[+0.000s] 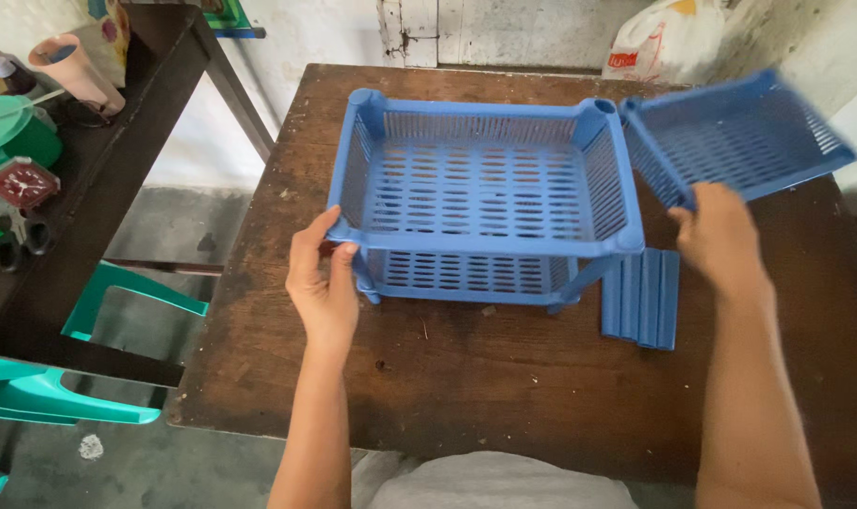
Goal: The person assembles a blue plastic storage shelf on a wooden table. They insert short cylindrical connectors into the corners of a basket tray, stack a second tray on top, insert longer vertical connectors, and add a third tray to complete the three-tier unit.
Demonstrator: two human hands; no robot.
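Observation:
A blue plastic two-tier rack [485,193] of slotted trays stands on a dark wooden table [466,386]. My left hand [323,283] grips the front left corner of the rack's top tray. My right hand [720,240] holds a third blue slotted tray [739,137] by its near edge, lifted and tilted just right of the rack. Several blue plastic leg posts [641,298] lie side by side on the table under my right wrist.
A dark side table [98,188] at the left carries a pink cup [70,71], green container [9,132] and small red clock [20,182]. Teal plastic chairs [61,396] stand below it. A white plastic bag [664,38] rests by the far wall.

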